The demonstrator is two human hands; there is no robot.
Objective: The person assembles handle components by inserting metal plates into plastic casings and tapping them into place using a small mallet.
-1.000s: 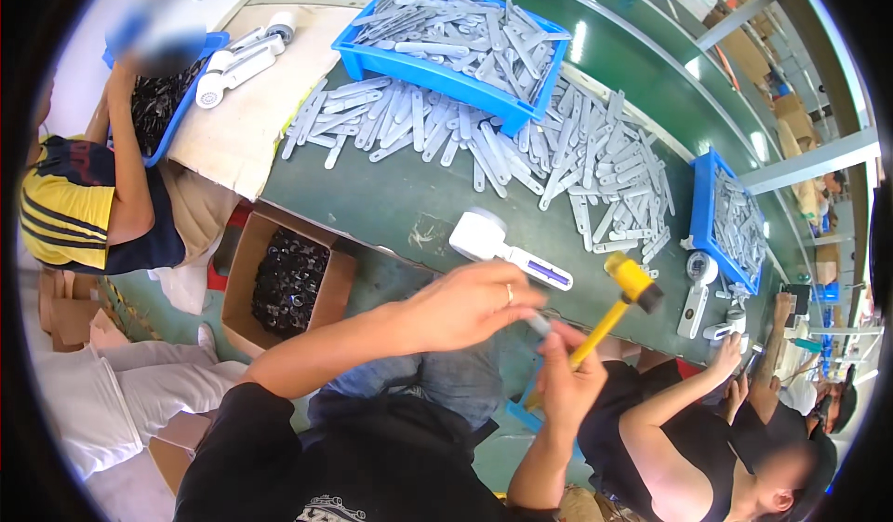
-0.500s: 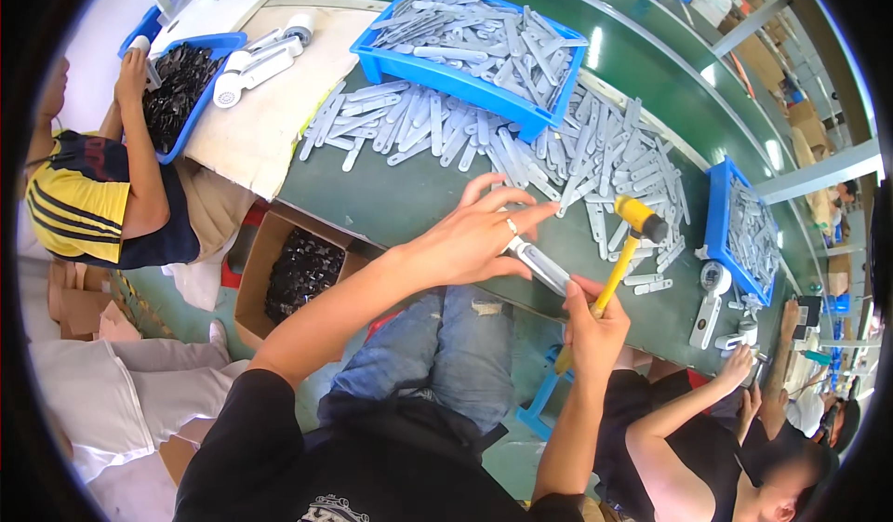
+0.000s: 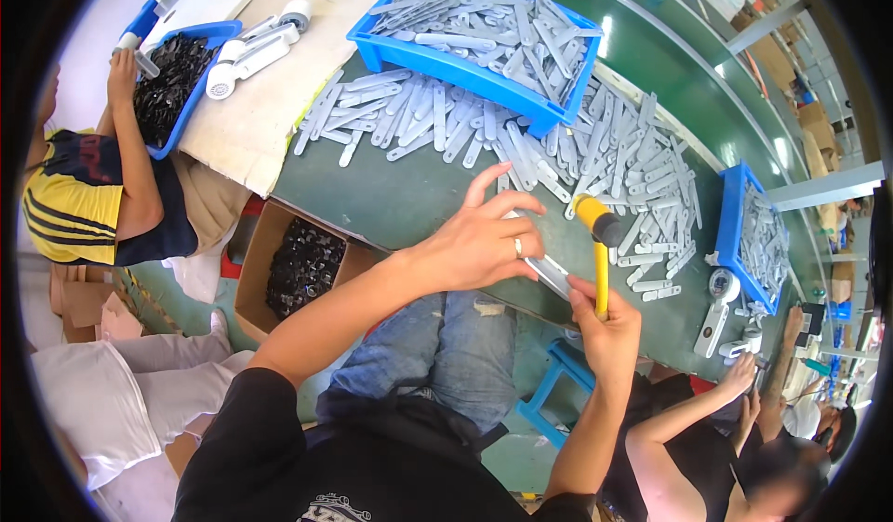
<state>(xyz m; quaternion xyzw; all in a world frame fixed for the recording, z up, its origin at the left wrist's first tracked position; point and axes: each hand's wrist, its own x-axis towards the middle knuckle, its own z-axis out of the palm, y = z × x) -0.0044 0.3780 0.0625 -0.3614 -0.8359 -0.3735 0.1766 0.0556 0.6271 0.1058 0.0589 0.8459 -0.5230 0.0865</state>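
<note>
My left hand has its thumb and lower fingers closed round one end of a long pale grey plastic handle piece, its index finger raised. At the other end of that piece, my right hand pinches it between thumb and fingers. The same right hand grips a mallet with a yellow handle and a yellow head with a black face. The mallet's head stands up above the hand, over the green table. Part of the piece is hidden beneath my left fingers.
Ahead is a blue bin heaped with grey strips, and more loose strips lie around it. A smaller blue bin stands right. A cardboard box of black parts sits left of my legs. Co-workers sit on both sides.
The mallet's head has swung left and slightly down, its handle now more upright. My left hand has shifted along the handle piece, with its fingers more raised. My right hand has moved slightly right.
</note>
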